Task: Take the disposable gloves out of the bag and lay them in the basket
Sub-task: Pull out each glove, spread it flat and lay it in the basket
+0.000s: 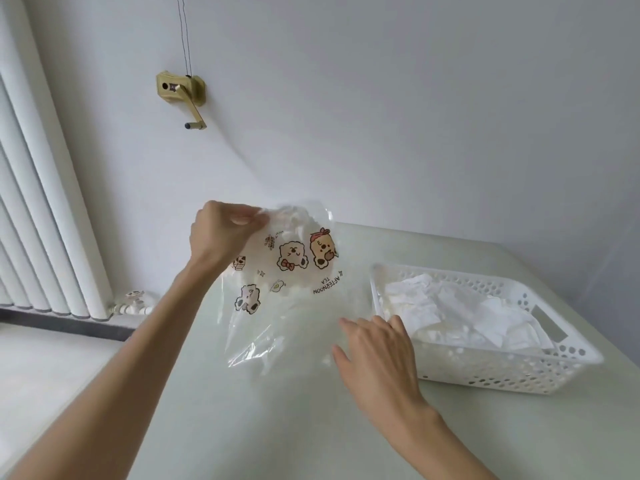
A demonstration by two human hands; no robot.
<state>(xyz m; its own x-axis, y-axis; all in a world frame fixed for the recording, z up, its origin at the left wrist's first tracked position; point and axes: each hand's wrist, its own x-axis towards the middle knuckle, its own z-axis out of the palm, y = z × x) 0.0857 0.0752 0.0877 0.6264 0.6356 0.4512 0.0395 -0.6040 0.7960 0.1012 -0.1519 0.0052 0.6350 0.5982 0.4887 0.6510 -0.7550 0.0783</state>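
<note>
Left hand [221,233] fingers pinching clear bag [287,282] printed "AFTERNOON TEA", right hand [375,351] fingers spread

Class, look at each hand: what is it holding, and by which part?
The left hand pinches the clear bag at its raised end. The right hand holds nothing.

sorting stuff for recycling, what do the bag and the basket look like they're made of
The bag looks like thin clear plastic film: the table shows through it, it creases and glints, with cartoon prints on it. The basket looks like rigid white moulded plastic, matte, with punched round holes and a slot handle.
</note>
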